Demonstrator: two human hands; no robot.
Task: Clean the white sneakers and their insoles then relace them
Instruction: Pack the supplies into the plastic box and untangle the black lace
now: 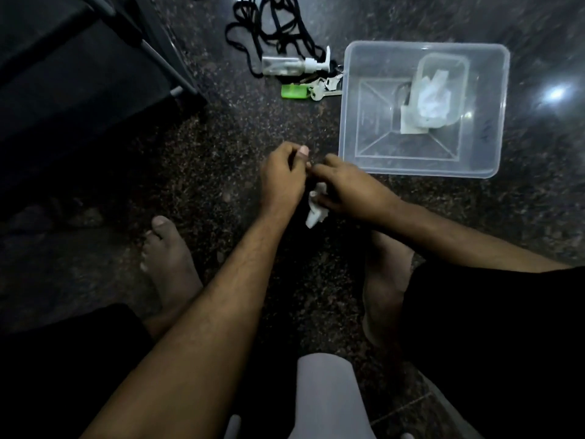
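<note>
- both of my hands meet low over the dark speckled floor (pixel 221 160); my left hand (pixel 283 179) is curled with the thumb raised, and my right hand (pixel 351 188) lies just beside it, fingers bent inward.
- grip state: my right hand is closed on a small white wipe (pixel 316 210), which hangs out below the palm; whether my left hand pinches the same wipe or something dark between the hands, i cannot tell.
- the white sneakers and their insoles do not show in this view; the space under the grip is too dark to read.
- beyond the grip and to its right stands a clear plastic tub (pixel 493 115) holding a smaller container with crumpled white tissue (pixel 433 93).
- farther beyond the grip, to its left, lie the black laces (pixel 275 26), loose and tangled, touching a pump bottle (pixel 285 65); a green key tag (pixel 294 90) with keys lies nearer.
- judged step: readying the wipe for cleaning. to do it well, i fold it to a clean face, keep it pinched firmly, and wet it from the bottle before rubbing.
- the laces lie well clear of the grip, so relacing looks not yet begun.
</note>
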